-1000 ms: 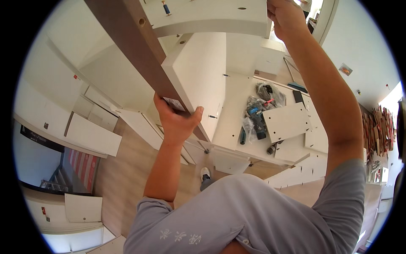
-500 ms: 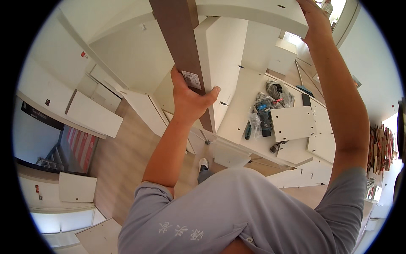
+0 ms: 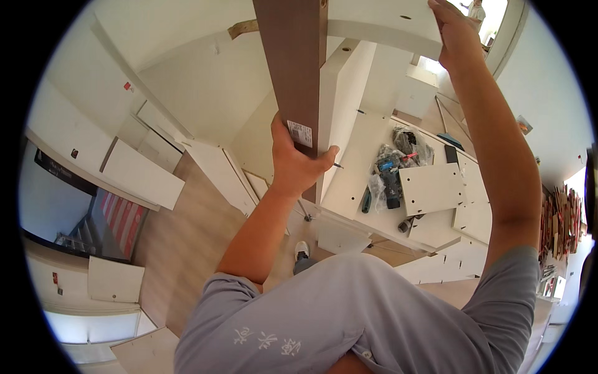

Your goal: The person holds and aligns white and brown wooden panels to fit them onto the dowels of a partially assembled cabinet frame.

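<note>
My left hand (image 3: 301, 157) wraps round a long upright furniture panel, its brown face (image 3: 291, 68) turned toward me and a paper label near my fingers. The thumb presses on the panel's right side, beside a white board (image 3: 346, 87) standing against it. Up at the top right, my right hand (image 3: 459, 38) grips the end of another white panel (image 3: 392, 20), which reaches across to the brown one. Its fingers partly hide behind that panel's end. A dark dowel or bolt (image 3: 337, 166) sticks out near my left thumb.
A power drill (image 3: 390, 181) lies among plastic bags on a white surface, with a small drilled board (image 3: 432, 188) beside it. Further white panels (image 3: 215, 177) lean on the left. A screen (image 3: 65, 199) stands far left, a broom (image 3: 450, 142) at the back, a distant person (image 3: 476, 11) beyond.
Both the brown-faced panel and my left hand have shifted right and slightly down. My right hand has moved slightly left, still on the white panel's end. A gap and hole now show above the standing board.
</note>
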`<action>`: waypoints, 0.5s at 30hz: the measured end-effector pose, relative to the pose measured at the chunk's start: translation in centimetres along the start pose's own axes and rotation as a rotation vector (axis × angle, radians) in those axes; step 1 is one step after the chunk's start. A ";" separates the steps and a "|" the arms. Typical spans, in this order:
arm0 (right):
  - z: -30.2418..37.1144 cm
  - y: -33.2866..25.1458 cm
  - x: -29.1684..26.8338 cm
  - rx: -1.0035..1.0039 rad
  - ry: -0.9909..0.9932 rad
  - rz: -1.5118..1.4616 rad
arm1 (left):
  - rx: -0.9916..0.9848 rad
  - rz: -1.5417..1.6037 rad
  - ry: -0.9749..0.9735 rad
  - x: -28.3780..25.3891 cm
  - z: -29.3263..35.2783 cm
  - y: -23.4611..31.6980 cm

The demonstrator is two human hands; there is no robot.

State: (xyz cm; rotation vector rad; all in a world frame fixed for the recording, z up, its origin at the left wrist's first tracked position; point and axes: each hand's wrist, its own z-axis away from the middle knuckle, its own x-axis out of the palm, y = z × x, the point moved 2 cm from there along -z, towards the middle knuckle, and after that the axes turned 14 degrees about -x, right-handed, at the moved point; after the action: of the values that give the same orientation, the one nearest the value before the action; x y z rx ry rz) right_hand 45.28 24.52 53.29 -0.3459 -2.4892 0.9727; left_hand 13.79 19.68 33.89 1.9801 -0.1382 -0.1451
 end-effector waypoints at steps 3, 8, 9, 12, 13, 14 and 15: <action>0.9 -0.7 0.8 -0.028 -0.007 -0.016 | -0.016 -0.008 0.031 0.2 0.1 -0.2; 0.2 -0.2 -0.2 -0.014 -0.021 -0.005 | -0.053 0.048 0.020 0.8 0.2 0.5; 0.0 0.0 -0.4 -0.022 -0.021 -0.009 | -0.004 0.035 0.014 0.7 0.0 0.3; 0.1 0.2 -0.4 -0.032 -0.019 0.005 | 0.054 0.024 0.015 0.5 -0.1 -0.3; 0.6 -0.2 0.2 -0.031 -0.004 0.017 | 0.022 0.028 0.021 0.5 0.1 0.2; 0.8 -0.5 0.7 -0.031 0.009 0.028 | -0.010 0.031 0.029 0.5 0.2 0.6; 0.2 -0.1 0.2 -0.006 0.030 0.040 | -0.023 0.030 0.032 0.7 0.3 0.8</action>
State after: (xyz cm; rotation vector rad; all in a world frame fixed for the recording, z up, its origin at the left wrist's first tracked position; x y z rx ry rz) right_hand 45.03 24.34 53.28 -0.4104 -2.4679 0.9689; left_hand 14.43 18.96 34.46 1.9554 -0.1448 -0.0950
